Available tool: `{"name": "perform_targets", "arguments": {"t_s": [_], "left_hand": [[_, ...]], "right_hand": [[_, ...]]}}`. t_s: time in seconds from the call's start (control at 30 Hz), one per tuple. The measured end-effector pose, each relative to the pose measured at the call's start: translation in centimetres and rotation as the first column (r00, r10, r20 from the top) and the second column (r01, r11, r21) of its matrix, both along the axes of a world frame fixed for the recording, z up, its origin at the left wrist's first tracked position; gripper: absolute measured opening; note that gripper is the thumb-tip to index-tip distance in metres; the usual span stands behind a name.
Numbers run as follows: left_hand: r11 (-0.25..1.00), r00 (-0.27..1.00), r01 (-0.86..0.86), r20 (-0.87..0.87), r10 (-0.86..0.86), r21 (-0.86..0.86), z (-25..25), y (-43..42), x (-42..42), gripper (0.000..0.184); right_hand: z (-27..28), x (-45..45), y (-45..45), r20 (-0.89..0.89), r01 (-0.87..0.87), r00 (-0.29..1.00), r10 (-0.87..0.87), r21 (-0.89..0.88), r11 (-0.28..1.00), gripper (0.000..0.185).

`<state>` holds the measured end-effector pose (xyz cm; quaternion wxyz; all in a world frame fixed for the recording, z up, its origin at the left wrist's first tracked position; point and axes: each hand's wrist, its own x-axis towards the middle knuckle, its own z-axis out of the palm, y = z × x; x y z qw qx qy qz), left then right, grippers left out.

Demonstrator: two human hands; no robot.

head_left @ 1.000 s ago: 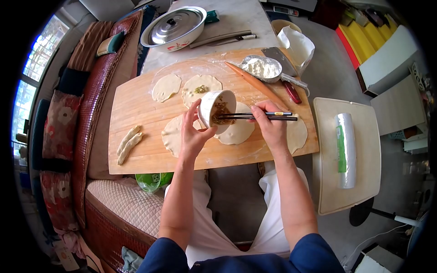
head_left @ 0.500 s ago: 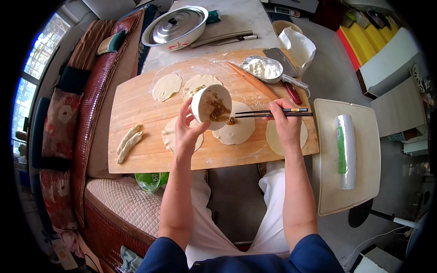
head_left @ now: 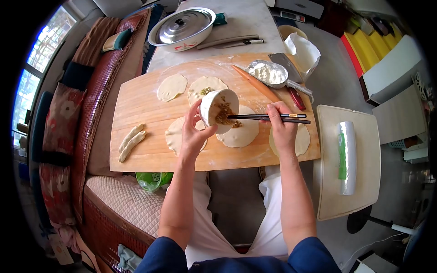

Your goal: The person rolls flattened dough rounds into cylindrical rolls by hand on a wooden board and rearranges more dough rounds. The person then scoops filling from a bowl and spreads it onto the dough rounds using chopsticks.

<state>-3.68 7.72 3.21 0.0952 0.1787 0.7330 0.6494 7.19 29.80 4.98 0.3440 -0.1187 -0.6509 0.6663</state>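
Observation:
My left hand (head_left: 194, 132) holds a white bowl (head_left: 210, 108), tilted to the right, with brown-green filling (head_left: 223, 113) inside. Dark chopsticks (head_left: 268, 117) are gripped in my right hand (head_left: 282, 125), their tips at the bowl's mouth. Below and right of the bowl lies a flat dough round (head_left: 241, 135) with a little filling near its upper left part. Another round (head_left: 214, 84) behind the bowl carries a small green heap. Further rounds lie at the back left (head_left: 172, 88), under my left hand (head_left: 174, 135) and beside my right hand (head_left: 302, 140).
On the wooden board (head_left: 136, 104) are two dough strips (head_left: 132, 142), a rolling pin (head_left: 255, 83), a flour scoop (head_left: 268, 73) and a red-handled tool (head_left: 297, 98). Behind stands a lidded basin (head_left: 182, 29). A wrap roll (head_left: 347, 158) lies on a stool (head_left: 327, 182) at right.
The chopsticks left the bowl and have come back to its mouth. Some filling now lies on the round below. The bowl was tipped further, then partly raised. The whole view has shifted slightly.

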Motion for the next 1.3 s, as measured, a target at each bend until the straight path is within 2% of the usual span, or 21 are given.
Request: {"name": "perform_targets", "arguments": {"t_s": [0.2, 0.27, 0.4, 0.5, 0.7, 0.83, 0.97, 1.13, 1.3], "left_hand": [[0.998, 0.999, 0.001, -0.047, -0.004, -0.062, -0.1, 0.1, 0.1, 0.084], [0.999, 1.0, 0.005, -0.009, -0.005, -0.046, 0.7, 0.2, 0.5, 0.085], [0.998, 0.998, -0.005, 0.061, 0.008, -0.056, 0.8, 0.0, 0.3, 0.087], [0.996, 0.999, -0.014, -0.048, 0.01, -0.084, -0.4, -0.6, -0.5, 0.087], [0.999, 0.999, -0.034, 0.022, 0.035, -0.036, -0.2, -0.5, -0.5, 0.086], [0.999, 1.0, 0.015, 0.006, -0.015, 0.036, -0.2, -0.4, -0.5, 0.086], [0.988, 0.985, 0.08, 0.139, -0.098, 0.134, 0.3, -0.5, -0.5, 0.087], [0.951, 0.948, 0.066, 0.277, -0.154, 0.302, 0.9, 0.0, -0.6, 0.089], [0.949, 0.917, -0.014, 0.383, -0.114, 0.315, 1.1, 0.0, -1.1, 0.083]], "right_hand": [[-0.4, -0.4, -0.6, 0.005, -0.009, 1.0, 0.008, 0.081, 0.997, 0.021], [-0.7, -0.7, -0.7, -0.028, 0.008, 1.0, -0.005, 0.096, 0.995, 0.022], [0.1, 0.1, 0.3, 0.046, 0.021, 0.999, -0.024, 0.068, 0.997, 0.022], [0.3, 0.8, 1.4, 0.115, 0.027, 0.992, -0.041, 0.124, 0.992, 0.021], [-0.1, 0.6, 1.3, 0.098, 0.03, 0.994, -0.044, 0.143, 0.989, 0.02], [-0.4, 0.2, 1.4, 0.086, 0.077, 0.992, -0.089, 0.139, 0.987, 0.019], [-0.8, 0.5, 1.9, 0.092, 0.006, 0.996, -0.002, -0.04, 0.999, 0.02], [0.5, 1.1, 1.8, 0.061, -0.056, 0.997, 0.056, 0.003, 0.998, 0.023], [1.4, 1.2, 2.1, 0.051, -0.07, 0.996, 0.069, 0.027, 0.997, 0.025]]}}
